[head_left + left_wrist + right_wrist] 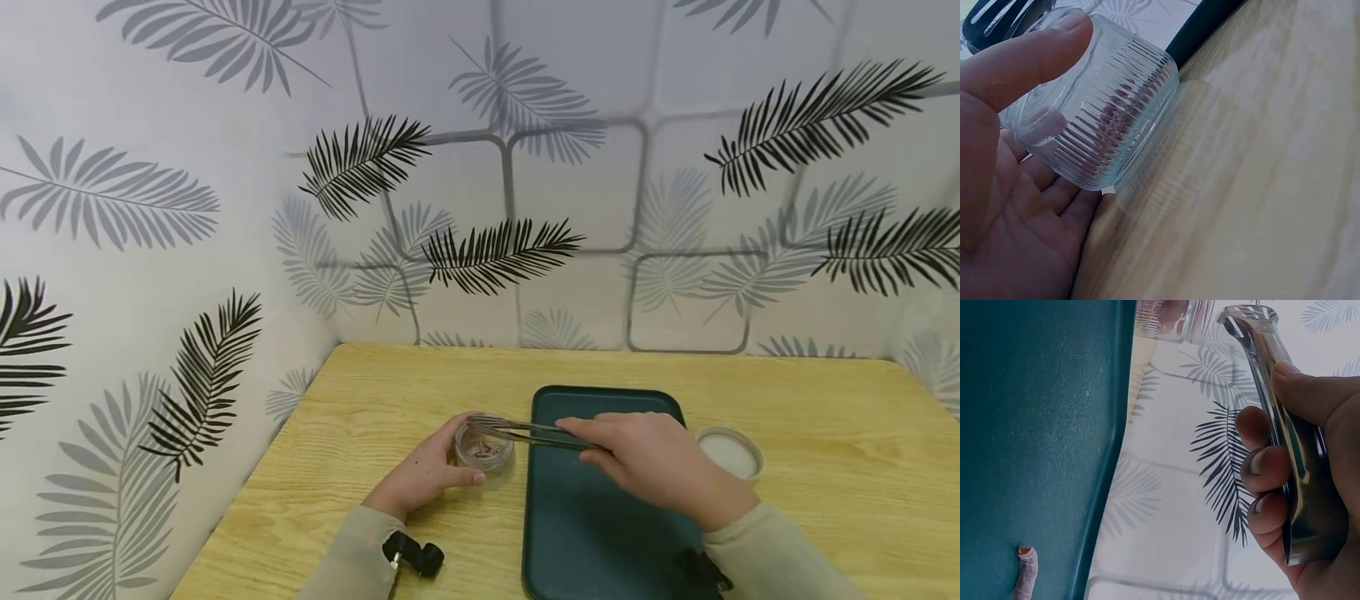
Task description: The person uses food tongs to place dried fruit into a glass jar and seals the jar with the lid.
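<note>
Right sleeve [776, 554]; right hand [656, 462] gripping metal tongs [1317, 519], green tray [577, 542] beneath; left hand [427, 473] curled round ribbed glass jar [1113, 115]. Advisable: jar steady, tongs squeezed lightly.

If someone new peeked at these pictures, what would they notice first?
Probably the black leaves printed on the wall behind the table. Then the dark green tray and, left of it, the left hand holding a glass jar. The right hand holds metal tongs near its rim.

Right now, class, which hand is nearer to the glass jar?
Left. The left hand holds the glass jar; the right hand is farther off, above the dark green tray, holding metal tongs.
</note>
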A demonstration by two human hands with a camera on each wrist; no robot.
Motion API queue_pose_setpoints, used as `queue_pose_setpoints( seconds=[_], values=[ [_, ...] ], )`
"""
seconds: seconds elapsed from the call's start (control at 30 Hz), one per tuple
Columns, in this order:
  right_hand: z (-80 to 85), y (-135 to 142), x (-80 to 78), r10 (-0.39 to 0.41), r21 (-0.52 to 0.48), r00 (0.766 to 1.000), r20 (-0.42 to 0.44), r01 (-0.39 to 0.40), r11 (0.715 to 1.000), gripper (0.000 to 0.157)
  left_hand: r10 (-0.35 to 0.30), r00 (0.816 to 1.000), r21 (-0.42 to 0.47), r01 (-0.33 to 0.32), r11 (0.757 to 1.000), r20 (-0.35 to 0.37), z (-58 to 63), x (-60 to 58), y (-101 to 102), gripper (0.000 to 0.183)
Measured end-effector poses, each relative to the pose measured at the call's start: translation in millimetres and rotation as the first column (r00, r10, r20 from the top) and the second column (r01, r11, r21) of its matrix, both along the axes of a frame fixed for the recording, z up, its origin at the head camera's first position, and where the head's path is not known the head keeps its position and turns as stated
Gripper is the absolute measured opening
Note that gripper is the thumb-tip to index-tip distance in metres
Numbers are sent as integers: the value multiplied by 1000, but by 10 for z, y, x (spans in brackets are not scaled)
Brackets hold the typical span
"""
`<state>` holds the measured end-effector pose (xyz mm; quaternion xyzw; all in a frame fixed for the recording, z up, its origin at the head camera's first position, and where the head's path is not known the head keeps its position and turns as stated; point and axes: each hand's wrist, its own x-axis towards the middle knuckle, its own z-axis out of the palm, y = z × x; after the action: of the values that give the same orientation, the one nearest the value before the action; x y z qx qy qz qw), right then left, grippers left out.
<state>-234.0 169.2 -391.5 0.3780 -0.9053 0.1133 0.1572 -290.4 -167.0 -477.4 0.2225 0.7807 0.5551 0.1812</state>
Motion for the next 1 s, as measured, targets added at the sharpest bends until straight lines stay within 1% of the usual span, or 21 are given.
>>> queue_pose_setpoints(
  seconds=[0.13,0.3,0.5,0.57,0.7,0.87,1.0],
  values=[
    [1,8,10,-4,3,1000,10,4,1000,50,2,1000,1,-2,1000,-6,-5,6,4,93],
    [9,60,22,6,-3,999,39,-6,1000,50,-2,1000,17,2,1000,-21,-3,2,0,89],
    [17,209,57,-2,-7,994,109,3,1000,50,-14,999,13,15,1000,-37,-1,-12,-3,86],
    [22,271,78,-13,-5,989,144,13,1000,49,-19,999,14,20,1000,-42,-1,-16,-4,84],
    [12,416,118,-45,4,982,184,45,999,48,-20,999,18,21,1000,-51,-6,-18,-13,81],
    [-28,674,185,-82,25,969,232,78,997,49,-19,998,12,19,1000,-52,-19,-7,-20,80],
    [-67,901,256,-118,27,967,225,114,993,49,-15,999,14,16,1000,-50,-18,2,-23,80]
  ],
)
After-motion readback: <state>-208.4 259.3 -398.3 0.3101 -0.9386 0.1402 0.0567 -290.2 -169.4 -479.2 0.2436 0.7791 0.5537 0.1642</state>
